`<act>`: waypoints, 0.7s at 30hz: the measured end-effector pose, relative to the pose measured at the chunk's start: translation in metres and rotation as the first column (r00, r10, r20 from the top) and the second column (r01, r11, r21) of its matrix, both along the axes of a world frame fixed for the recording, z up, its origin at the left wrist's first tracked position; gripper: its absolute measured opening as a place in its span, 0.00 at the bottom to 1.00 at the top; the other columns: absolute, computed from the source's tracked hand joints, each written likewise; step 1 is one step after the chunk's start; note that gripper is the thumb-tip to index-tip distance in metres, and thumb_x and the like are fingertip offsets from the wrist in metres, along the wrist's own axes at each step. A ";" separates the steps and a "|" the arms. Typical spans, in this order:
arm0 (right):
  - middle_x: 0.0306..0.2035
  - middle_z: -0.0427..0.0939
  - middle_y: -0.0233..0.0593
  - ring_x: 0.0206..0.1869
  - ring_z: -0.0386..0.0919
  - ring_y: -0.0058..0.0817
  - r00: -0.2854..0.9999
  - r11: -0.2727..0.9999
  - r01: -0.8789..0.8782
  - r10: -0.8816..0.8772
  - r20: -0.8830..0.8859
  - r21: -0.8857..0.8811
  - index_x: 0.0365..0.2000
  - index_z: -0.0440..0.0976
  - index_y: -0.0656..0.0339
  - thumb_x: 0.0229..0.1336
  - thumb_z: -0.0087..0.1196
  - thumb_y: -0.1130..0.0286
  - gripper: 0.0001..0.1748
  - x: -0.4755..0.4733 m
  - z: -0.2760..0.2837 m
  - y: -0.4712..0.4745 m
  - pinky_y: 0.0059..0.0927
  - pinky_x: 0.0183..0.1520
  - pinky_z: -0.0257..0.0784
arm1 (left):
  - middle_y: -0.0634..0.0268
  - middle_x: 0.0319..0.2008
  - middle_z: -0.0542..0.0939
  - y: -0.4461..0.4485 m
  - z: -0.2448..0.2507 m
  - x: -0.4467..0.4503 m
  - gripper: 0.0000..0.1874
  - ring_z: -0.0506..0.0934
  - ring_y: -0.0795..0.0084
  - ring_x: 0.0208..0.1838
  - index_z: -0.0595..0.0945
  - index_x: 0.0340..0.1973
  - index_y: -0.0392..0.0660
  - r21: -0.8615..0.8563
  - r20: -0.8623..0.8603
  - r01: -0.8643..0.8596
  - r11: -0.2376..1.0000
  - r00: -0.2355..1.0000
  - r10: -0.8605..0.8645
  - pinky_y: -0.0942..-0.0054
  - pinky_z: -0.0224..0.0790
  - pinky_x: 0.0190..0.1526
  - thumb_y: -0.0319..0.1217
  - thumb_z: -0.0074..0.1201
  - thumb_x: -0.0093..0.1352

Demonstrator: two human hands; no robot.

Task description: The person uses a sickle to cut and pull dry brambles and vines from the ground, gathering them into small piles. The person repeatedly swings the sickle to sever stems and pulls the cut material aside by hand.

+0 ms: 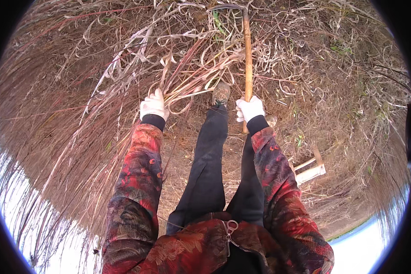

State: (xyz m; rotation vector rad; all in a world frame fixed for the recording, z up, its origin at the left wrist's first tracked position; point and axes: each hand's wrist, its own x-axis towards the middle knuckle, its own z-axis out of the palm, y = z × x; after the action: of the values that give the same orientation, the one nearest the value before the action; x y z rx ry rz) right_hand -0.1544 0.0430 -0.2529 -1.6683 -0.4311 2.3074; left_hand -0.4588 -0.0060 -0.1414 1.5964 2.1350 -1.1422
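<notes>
A white glove covers my left hand (154,105), which is closed around a bundle of long dry grass stalks (188,78). The stalks are tan and reddish, and they fan out from the fist. My right hand (250,109), gloved in white too, grips the lower part of a sickle's wooden handle (248,51). Its handle points away from me, and the dark curved blade (226,7) lies at the top of the view, turned left over the dry grass. The blade's tip is hard to make out among the leaves.
Tall reddish grass (54,113) leans along the left side. A small wooden frame or stool (310,171) is on the ground at the lower right. My shoe (221,93) is between the hands, near the stalks. Dry cut-looking litter (294,61) covers soil on the right.
</notes>
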 end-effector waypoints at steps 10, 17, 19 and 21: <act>0.21 0.76 0.45 0.18 0.77 0.34 0.895 0.804 -0.346 0.127 0.428 0.484 0.36 0.68 0.67 0.54 0.57 0.60 0.19 -0.003 0.018 0.118 0.33 0.23 0.73 | 0.56 0.27 0.78 0.013 -0.001 0.036 0.07 0.79 0.58 0.32 0.69 0.38 0.44 0.228 0.005 0.187 0.955 0.981 -0.193 0.61 0.73 0.30 0.24 0.45 0.64; 0.16 0.71 0.33 0.11 0.68 0.22 0.928 0.976 -0.218 0.217 0.302 -0.030 0.38 0.70 0.60 0.52 0.55 0.75 0.11 0.077 0.020 -0.078 0.27 0.12 0.65 | 0.58 0.28 0.78 0.004 -0.010 0.032 0.12 0.78 0.63 0.28 0.69 0.44 0.40 0.113 -0.025 0.164 0.980 0.986 -0.163 0.61 0.70 0.28 0.26 0.46 0.65; 0.16 0.70 0.34 0.11 0.67 0.22 0.976 0.988 -0.126 0.140 0.166 -0.092 0.39 0.67 0.61 0.52 0.55 0.77 0.13 0.061 0.014 -0.092 0.27 0.11 0.64 | 0.56 0.29 0.78 0.004 -0.014 0.032 0.14 0.79 0.62 0.27 0.68 0.46 0.39 0.103 0.014 0.083 0.991 0.996 -0.085 0.60 0.70 0.27 0.26 0.46 0.65; 0.18 0.71 0.35 0.12 0.66 0.21 0.975 0.978 -0.140 0.164 0.150 -0.156 0.39 0.66 0.62 0.51 0.57 0.78 0.14 0.034 0.009 -0.073 0.26 0.14 0.68 | 0.55 0.29 0.79 0.005 -0.014 0.033 0.12 0.81 0.60 0.30 0.68 0.45 0.41 0.138 0.014 0.020 0.990 1.000 -0.022 0.60 0.74 0.30 0.26 0.46 0.65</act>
State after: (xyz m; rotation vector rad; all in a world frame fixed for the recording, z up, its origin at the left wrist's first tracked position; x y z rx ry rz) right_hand -0.1203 -0.0300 -0.2440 -1.9663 -0.4482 2.3700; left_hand -0.4257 -0.0013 -0.1555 1.6832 2.2364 -1.0041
